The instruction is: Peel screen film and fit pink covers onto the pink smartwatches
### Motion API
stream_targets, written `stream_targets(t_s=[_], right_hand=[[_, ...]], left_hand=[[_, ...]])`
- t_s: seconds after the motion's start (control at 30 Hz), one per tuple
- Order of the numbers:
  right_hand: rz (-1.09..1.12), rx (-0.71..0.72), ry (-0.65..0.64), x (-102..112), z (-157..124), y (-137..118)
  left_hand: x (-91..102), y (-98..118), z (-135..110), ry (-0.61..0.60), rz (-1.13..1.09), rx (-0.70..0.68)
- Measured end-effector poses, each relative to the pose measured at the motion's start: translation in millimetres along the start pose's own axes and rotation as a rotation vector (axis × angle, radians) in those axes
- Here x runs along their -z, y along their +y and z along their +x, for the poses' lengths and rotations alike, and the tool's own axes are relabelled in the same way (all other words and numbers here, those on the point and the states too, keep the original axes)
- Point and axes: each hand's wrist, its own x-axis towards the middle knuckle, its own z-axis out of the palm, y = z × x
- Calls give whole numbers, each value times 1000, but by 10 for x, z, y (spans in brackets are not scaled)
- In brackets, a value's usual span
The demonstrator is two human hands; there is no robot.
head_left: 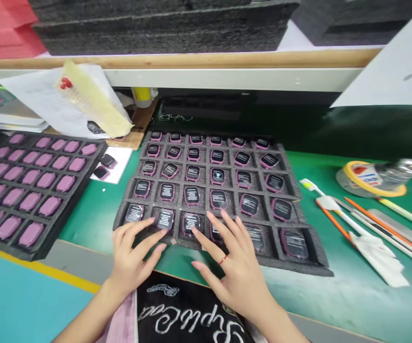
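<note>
Two hands: the left hand (132, 262), the right hand (229, 271). One foam tray (313, 257) holds thirty watches (217, 175), five rows of six. Two loose watches (108, 160) lie nearby.

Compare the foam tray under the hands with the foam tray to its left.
The central foam tray holds dark-faced units with pink rims; the left foam tray holds plain pink pieces. The left hand and right hand rest on the central tray's near row; neither touches the left tray. Both trays are dark grey foam grids, one item per cell.
</note>
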Motion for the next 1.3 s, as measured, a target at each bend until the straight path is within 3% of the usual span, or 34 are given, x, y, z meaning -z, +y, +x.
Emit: stream_targets(t_s=[0.23,0.57,0.87,1.1,1.3], right_hand=[[29,-16,50,-29,29,16],[-2,-76,41,-101,213,35],[-133,-132,-31,-201,464,82],[8,-107,134,-156,414,62],[68,-76,165,-170,266,63]], left_hand=[[-29,-81,-48,-138,5,62],[-27,-99,-38,-59,-72,105],[-90,-2,300,-252,83,175],[-224,-1,459,-298,107,187],[-77,-130,392,-284,172,255]])
